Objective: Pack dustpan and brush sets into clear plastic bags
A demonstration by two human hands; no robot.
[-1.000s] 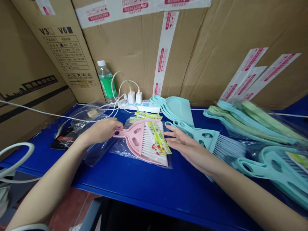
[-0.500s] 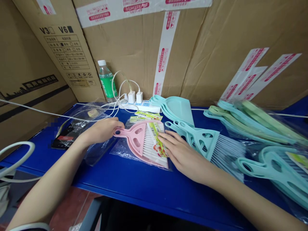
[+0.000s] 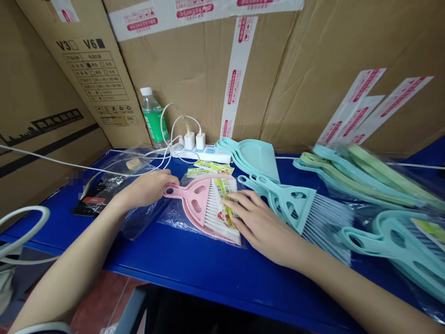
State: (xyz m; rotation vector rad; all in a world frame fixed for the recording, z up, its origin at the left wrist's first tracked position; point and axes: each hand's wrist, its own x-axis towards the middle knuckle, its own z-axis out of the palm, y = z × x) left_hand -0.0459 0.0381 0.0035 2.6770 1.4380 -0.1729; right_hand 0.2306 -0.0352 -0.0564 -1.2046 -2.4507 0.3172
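Note:
A pink brush (image 3: 199,204) lies on a pink dustpan (image 3: 227,239), handles to the left, on or inside a clear plastic bag (image 3: 170,217). My left hand (image 3: 149,188) is closed at the handle ends; its fingertips are partly hidden. My right hand (image 3: 266,227) is open, fingers stretched over a green and yellow printed label (image 3: 222,197) that rests across the white bristles. Just right of it lie light blue brushes (image 3: 295,204) with grey-blue bristles. Behind are nested light blue dustpans (image 3: 259,155) and more printed labels (image 3: 210,168).
Bagged blue and green dustpans (image 3: 347,178) and a bagged blue set (image 3: 392,241) occupy the right of the blue table (image 3: 194,278). At the back stand a power strip (image 3: 219,155) with chargers and cables, a bottle (image 3: 155,118) and cardboard boxes (image 3: 194,69). Clear packaging (image 3: 139,222) lies left.
My right hand has slid slightly left over the label, which now lies a little further left and flatter on the bristles. My left hand has stayed at the handles.

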